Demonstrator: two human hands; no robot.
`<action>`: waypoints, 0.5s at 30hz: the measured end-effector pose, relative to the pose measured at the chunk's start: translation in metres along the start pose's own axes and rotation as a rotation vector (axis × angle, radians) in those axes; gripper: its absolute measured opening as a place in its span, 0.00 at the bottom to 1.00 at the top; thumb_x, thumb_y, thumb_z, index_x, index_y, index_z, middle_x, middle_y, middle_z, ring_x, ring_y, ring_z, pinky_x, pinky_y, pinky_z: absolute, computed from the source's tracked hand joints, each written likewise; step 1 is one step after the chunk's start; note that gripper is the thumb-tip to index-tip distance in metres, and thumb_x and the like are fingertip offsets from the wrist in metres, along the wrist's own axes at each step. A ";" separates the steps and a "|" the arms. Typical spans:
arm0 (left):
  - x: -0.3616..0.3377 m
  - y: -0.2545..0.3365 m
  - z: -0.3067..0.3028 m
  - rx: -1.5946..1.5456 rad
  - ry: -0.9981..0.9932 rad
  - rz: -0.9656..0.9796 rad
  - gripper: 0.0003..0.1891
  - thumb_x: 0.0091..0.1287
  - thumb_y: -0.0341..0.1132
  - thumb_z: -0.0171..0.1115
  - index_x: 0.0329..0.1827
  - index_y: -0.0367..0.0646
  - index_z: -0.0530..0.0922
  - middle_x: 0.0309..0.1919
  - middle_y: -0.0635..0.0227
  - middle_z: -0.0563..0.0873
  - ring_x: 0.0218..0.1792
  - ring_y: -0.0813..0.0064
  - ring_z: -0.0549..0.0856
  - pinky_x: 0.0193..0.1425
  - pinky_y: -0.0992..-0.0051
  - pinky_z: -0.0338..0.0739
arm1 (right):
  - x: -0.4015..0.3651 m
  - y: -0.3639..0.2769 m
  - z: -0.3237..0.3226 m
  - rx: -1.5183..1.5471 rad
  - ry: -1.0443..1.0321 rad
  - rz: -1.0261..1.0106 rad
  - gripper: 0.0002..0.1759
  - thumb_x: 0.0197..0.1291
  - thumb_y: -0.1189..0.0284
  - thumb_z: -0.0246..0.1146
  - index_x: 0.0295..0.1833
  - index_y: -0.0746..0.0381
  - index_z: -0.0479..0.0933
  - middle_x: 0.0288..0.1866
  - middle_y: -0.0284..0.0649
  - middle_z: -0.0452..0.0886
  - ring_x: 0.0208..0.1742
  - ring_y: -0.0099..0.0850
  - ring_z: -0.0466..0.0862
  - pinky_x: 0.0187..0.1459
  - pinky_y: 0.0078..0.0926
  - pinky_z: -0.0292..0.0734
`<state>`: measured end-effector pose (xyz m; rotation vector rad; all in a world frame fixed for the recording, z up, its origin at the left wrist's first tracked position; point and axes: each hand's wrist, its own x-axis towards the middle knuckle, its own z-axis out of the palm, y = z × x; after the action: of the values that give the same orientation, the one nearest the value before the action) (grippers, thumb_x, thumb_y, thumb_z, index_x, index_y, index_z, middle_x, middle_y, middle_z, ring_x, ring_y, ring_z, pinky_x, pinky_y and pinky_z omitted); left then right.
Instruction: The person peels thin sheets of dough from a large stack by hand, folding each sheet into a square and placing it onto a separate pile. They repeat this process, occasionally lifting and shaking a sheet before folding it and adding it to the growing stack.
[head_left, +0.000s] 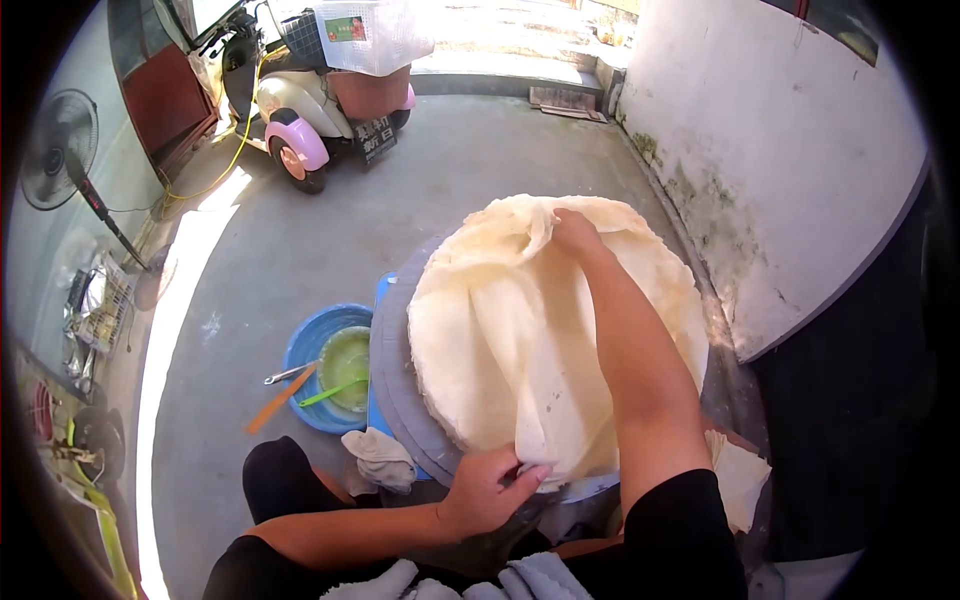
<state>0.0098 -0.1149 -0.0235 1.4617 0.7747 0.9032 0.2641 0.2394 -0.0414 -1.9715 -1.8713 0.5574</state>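
Observation:
A large, thin, pale sheet of dough or flatbread (450,350) covers a round surface in front of me, its far part lifted and folded. My left hand (493,490) pinches the sheet's near edge, where a long fold comes down. At the far side, my right hand (577,235) is closed on the raised edge, its fingertips partly hidden by the sheet. Beneath lies a grey round board or pad (395,340), showing at the left. To the right of my right forearm are more pale folded sheets (738,475).
A blue basin (300,350) with pale green liquid, a green-handled tool (335,391) and a wooden spatula (280,400) stands at left. Beside it lies a crumpled cloth (380,458). Farther off are a three-wheeled scooter (300,105), a standing fan (62,150) and a white wall (770,150).

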 end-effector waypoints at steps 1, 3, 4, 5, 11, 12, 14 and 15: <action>-0.014 0.003 0.001 0.165 -0.035 0.037 0.13 0.73 0.29 0.63 0.58 0.35 0.81 0.41 0.65 0.90 0.37 0.85 0.84 0.43 0.79 0.80 | -0.004 0.003 -0.004 -0.002 0.003 -0.005 0.32 0.65 0.53 0.61 0.68 0.61 0.76 0.67 0.49 0.79 0.67 0.45 0.78 0.65 0.38 0.74; -0.035 -0.006 0.011 0.073 -0.041 0.022 0.15 0.74 0.28 0.62 0.61 0.34 0.79 0.45 0.66 0.89 0.40 0.85 0.84 0.45 0.81 0.79 | -0.023 0.011 -0.005 -0.023 0.218 -0.167 0.30 0.66 0.57 0.62 0.70 0.60 0.74 0.62 0.47 0.81 0.64 0.45 0.80 0.64 0.41 0.75; -0.041 -0.012 0.015 -0.016 -0.053 0.006 0.17 0.74 0.27 0.61 0.64 0.33 0.77 0.48 0.67 0.88 0.43 0.85 0.84 0.46 0.82 0.78 | -0.042 0.003 -0.015 -0.030 0.219 -0.169 0.30 0.66 0.57 0.62 0.70 0.60 0.74 0.62 0.47 0.81 0.64 0.45 0.80 0.64 0.41 0.75; -0.040 -0.024 0.024 -0.121 0.071 0.034 0.13 0.72 0.29 0.64 0.57 0.36 0.82 0.41 0.65 0.90 0.37 0.85 0.85 0.43 0.79 0.80 | -0.067 -0.001 -0.028 -0.054 0.219 -0.182 0.29 0.65 0.59 0.64 0.68 0.61 0.75 0.62 0.47 0.82 0.64 0.44 0.80 0.64 0.39 0.75; -0.015 0.032 0.009 -0.351 0.032 0.002 0.13 0.75 0.29 0.62 0.58 0.32 0.80 0.41 0.69 0.88 0.41 0.87 0.84 0.45 0.81 0.79 | -0.263 -0.029 -0.115 0.194 -0.349 -0.292 0.28 0.60 0.59 0.71 0.62 0.62 0.80 0.63 0.44 0.82 0.62 0.38 0.80 0.64 0.35 0.73; -0.008 0.040 0.006 -0.401 0.034 0.032 0.14 0.75 0.29 0.60 0.59 0.31 0.79 0.43 0.68 0.87 0.42 0.87 0.83 0.45 0.82 0.78 | -0.288 -0.022 -0.119 0.256 -0.449 -0.311 0.30 0.59 0.58 0.72 0.64 0.62 0.79 0.63 0.43 0.82 0.62 0.37 0.80 0.65 0.36 0.73; 0.014 0.037 -0.007 -0.316 0.036 0.029 0.13 0.76 0.30 0.58 0.58 0.30 0.77 0.48 0.63 0.86 0.44 0.81 0.85 0.46 0.78 0.82 | -0.329 -0.015 -0.116 0.272 -0.416 -0.370 0.33 0.56 0.59 0.74 0.65 0.61 0.78 0.62 0.43 0.82 0.62 0.38 0.80 0.65 0.36 0.72; 0.022 0.048 -0.009 -0.316 0.014 0.036 0.13 0.76 0.30 0.58 0.58 0.30 0.77 0.48 0.63 0.86 0.44 0.81 0.85 0.46 0.78 0.82 | -0.346 -0.011 -0.115 0.288 -0.394 -0.443 0.35 0.54 0.59 0.75 0.67 0.60 0.77 0.62 0.43 0.82 0.62 0.40 0.79 0.65 0.37 0.72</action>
<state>0.0106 -0.0957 0.0263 1.1947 0.5866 1.0143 0.2993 -0.1046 0.0750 -1.2750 -2.2164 1.0593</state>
